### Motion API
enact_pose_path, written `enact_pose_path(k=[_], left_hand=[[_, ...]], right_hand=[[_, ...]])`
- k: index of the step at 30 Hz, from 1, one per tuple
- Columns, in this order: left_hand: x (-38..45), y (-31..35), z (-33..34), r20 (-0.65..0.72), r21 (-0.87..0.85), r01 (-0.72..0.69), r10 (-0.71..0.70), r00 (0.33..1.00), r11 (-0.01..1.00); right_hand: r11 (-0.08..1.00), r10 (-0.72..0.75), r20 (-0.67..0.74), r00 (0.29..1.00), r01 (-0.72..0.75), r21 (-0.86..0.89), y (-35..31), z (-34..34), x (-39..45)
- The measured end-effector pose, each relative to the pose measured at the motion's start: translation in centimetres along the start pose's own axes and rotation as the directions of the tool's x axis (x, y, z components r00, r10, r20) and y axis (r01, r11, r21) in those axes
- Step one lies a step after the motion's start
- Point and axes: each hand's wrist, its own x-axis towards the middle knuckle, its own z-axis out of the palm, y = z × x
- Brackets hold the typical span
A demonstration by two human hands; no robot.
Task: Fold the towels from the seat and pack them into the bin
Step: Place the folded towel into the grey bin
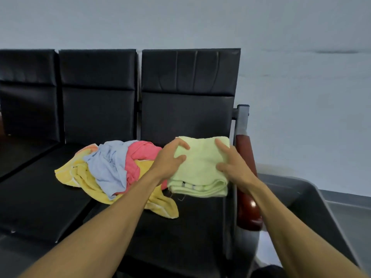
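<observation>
A folded light green towel [200, 169] lies on the right-hand black seat [186, 227]. My left hand [170, 157] rests on the towel's left edge with fingers spread and slightly bent. My right hand [232, 163] lies flat on its right side, fingers straight. To the left, a loose heap holds a yellow towel [88, 181], a pale blue towel [108, 165] and a pink towel [138, 153], all crumpled together across the seats. A dark grey bin [313, 199] shows at the right, beyond the armrest, partly behind my right forearm.
The black bench has three padded backrests [188, 89] against a pale wall. A red-brown wooden armrest [248, 189] on a grey metal post stands between the seat and the bin. Grey floor shows at the far right.
</observation>
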Motion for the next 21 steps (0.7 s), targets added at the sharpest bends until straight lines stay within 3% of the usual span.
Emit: enact_pose_path(k=[3,7,11,16,21], left_hand=[[1.1,3.2,3.2,-0.053,-0.046,0.004,-0.006,0.999,0.999],[1.9,7.4,9.2,0.131,-0.016,-0.027,0.029,0.991,0.999],[2.4,10.1,16.2,0.340,0.111,-0.078,0.036,0.940,0.991],[2.1,10.7,25.7,0.459,0.329,-0.131,-0.037,0.887,0.935],[0.5,9.1,33.4,0.550,0.464,-0.156,-0.145,0.823,0.872]], right_hand=[[1.000,0.001,-0.176,0.984,0.004,0.028,0.4,-4.6,-1.5],[0.994,0.106,-0.344,0.933,-0.087,0.069,2.9,-10.6,-3.6],[0.975,0.220,-0.346,0.912,-0.215,0.051,7.5,-15.5,-6.7],[0.929,0.309,-0.242,0.920,-0.347,-0.130,15.4,-18.5,-10.3],[0.905,0.319,-0.331,0.888,-0.390,-0.172,21.6,-18.3,-11.5]])
